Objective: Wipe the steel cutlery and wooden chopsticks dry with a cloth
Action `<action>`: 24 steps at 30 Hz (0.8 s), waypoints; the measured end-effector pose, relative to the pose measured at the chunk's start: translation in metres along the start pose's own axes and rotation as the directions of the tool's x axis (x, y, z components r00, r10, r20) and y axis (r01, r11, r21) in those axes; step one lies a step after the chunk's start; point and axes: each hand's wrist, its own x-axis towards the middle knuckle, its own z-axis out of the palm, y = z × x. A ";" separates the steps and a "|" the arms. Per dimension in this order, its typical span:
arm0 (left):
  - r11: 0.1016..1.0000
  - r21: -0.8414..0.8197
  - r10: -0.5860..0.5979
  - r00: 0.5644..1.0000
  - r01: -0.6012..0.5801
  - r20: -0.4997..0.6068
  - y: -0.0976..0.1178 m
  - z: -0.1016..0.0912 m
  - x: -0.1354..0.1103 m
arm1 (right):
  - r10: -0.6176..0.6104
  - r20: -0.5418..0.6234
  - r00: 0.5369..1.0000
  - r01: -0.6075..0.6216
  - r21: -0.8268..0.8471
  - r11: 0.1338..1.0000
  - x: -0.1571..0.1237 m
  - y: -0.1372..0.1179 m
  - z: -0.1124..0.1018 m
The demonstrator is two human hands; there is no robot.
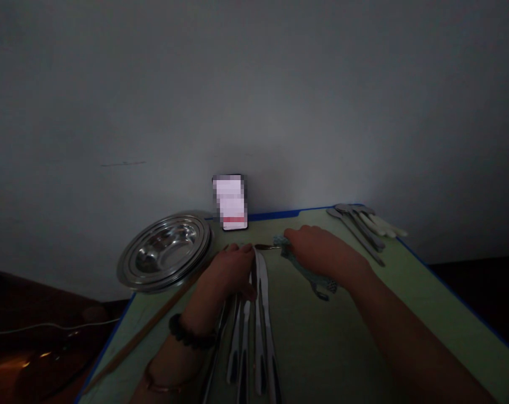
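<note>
My left hand lies over the upper ends of several metal table knives, its fingers curved and its thumb apart from them. The knives lie side by side, pointing away from me, partly hidden under the hand. My right hand is closed on a grey-green patterned cloth with a small loop hanging from its lower end. A slim metal utensil sticks out to the left of the cloth; its other end is hidden, so its kind cannot be told.
Stacked shiny metal bowls or plates stand at the left, beside a long wooden stick. A phone leans on the wall at the back. Several spoons and pale-handled utensils lie at the far right of the green table.
</note>
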 end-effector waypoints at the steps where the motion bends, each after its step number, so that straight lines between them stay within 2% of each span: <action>1: 1.000 -0.002 0.001 1.000 -0.001 -0.001 0.000 -0.001 0.000 | -0.005 0.010 1.000 0.005 0.001 1.000 -0.001 -0.001 -0.001; 6: 1.000 -0.022 0.004 1.000 -0.005 -0.010 0.001 -0.001 0.000 | -0.009 0.054 0.998 0.009 0.001 1.000 -0.007 -0.004 -0.003; 11: 0.998 -0.060 0.008 0.999 -0.011 -0.044 -0.002 0.001 0.001 | 0.012 0.042 0.999 -0.012 0.010 1.000 -0.005 0.003 -0.002; 14: 0.994 -0.109 -0.016 0.993 0.003 -0.115 -0.003 -0.003 -0.001 | 0.023 0.020 1.000 -0.024 0.055 0.998 -0.003 0.014 -0.008; 17: 0.986 -0.167 -0.058 0.967 0.016 -0.247 0.000 -0.016 -0.006 | -0.040 -0.009 0.999 0.041 0.160 0.986 -0.004 0.025 -0.017; 19: 0.979 -0.202 -0.046 0.949 -0.018 -0.310 0.004 -0.027 -0.011 | -0.112 -0.038 0.993 0.118 0.251 0.961 -0.005 0.030 -0.023; 21: 0.970 -0.226 0.014 0.950 -0.088 -0.311 0.007 -0.036 -0.017 | -0.158 -0.087 0.984 0.179 0.353 0.918 -0.005 0.032 -0.026; 24: 0.948 -0.257 0.111 0.954 -0.185 -0.278 0.012 -0.046 -0.024 | -0.091 -0.222 0.971 0.186 0.458 0.869 -0.001 0.029 -0.027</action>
